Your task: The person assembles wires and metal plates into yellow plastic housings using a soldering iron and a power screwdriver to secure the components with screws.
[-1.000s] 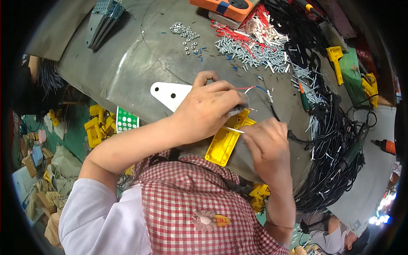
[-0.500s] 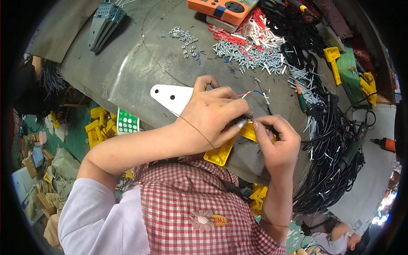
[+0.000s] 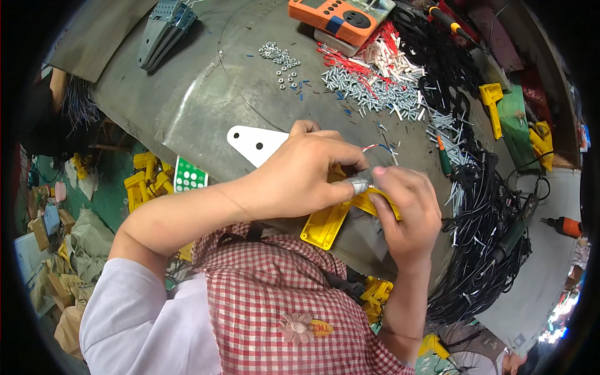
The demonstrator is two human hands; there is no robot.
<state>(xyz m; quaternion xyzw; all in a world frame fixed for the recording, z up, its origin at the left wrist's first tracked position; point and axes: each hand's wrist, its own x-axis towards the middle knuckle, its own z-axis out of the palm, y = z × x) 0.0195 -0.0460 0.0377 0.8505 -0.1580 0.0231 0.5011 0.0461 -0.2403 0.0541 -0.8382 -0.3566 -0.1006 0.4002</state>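
Both hands meet over the near table [image 3: 187, 94] edge: left hand [image 3: 306, 178] fingers pinch a small grey metal cylinder [image 3: 359, 184], right hand [image 3: 406, 212] fingers close on its end, steadying it above the yellow plastic housing [image 3: 325, 225].

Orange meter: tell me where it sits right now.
In the head view the orange meter lies at the top edge of the grey table, just above the red and white wire ends and the screw pile.
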